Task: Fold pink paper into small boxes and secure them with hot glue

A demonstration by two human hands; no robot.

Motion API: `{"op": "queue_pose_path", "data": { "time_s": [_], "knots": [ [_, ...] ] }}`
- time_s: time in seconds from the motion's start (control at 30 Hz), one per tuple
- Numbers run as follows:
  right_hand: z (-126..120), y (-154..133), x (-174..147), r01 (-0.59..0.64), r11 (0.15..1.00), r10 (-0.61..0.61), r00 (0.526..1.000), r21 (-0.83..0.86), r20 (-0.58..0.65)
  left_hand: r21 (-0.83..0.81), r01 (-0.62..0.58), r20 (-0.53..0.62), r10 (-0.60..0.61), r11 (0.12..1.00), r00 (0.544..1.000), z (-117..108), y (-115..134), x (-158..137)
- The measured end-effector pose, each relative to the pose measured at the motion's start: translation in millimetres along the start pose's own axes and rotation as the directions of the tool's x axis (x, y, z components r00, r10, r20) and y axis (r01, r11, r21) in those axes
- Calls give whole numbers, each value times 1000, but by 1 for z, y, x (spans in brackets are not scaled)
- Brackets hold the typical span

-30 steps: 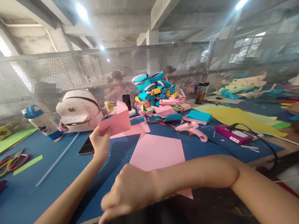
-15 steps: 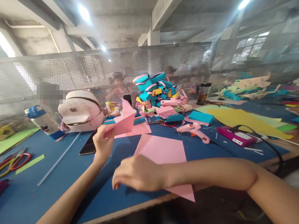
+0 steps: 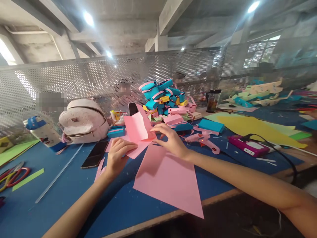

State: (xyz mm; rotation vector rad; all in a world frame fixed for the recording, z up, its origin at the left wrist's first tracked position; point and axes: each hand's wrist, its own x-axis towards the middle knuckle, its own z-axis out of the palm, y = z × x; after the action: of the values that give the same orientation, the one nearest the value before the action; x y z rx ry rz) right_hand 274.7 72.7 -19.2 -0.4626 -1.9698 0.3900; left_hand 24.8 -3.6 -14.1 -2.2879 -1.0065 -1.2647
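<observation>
Between my hands is a creased piece of pink paper (image 3: 140, 129), its upper part standing up in folds and its lower part slanting toward me. My left hand (image 3: 118, 153) is closed on the lower left edge, the thumb hidden beneath. At the right corner, my right hand (image 3: 172, 140) pinches the paper between thumb and fingers. A flat pink sheet (image 3: 168, 181) lies below, one corner jutting past the table edge. Just right of my right hand rests a pink glue gun (image 3: 204, 140).
A pile of blue, pink and yellow paper pieces (image 3: 164, 99) rises behind. Around me are a phone (image 3: 95, 154), a white backpack (image 3: 84, 122), a bottle (image 3: 46, 132), scissors (image 3: 18, 173), a clear strip (image 3: 59, 175), a purple power strip (image 3: 247, 145) with a cable, and yellow sheets (image 3: 257, 130).
My right hand has moved up and away from me, off the flat sheet, onto the folded paper's right corner. My left hand has lowered slightly, and the folded paper has opened wider.
</observation>
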Motion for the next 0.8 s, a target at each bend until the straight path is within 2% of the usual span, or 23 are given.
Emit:
{"op": "queue_pose_path", "data": {
  "time_s": [0.23, 0.37, 0.5, 0.7, 0.8],
  "knots": [
    [21, 6, -11, -15, 1000, 15, 997, 2, 72, 37, -49, 158, 43, 998, 987, 3, -11, -4],
    [23, 9, -13, -9, 1000, 11, 997, -23, 73, -84, 98, 163, -83, 992, 983, 5, -7, -5],
    [23, 9, -11, -22, 1000, 22, 998, 5, 58, -136, 316, 186, -289, 939, 939, 2, 2, 0],
    [23, 9, -11, -42, 999, 40, 997, 34, 70, -91, 322, 287, -285, 942, 915, -6, 3, 7],
    [23, 9, -11, -38, 998, 35, 997, 50, 75, -88, 364, 338, -316, 927, 886, -6, 3, 9]
  ]
}}
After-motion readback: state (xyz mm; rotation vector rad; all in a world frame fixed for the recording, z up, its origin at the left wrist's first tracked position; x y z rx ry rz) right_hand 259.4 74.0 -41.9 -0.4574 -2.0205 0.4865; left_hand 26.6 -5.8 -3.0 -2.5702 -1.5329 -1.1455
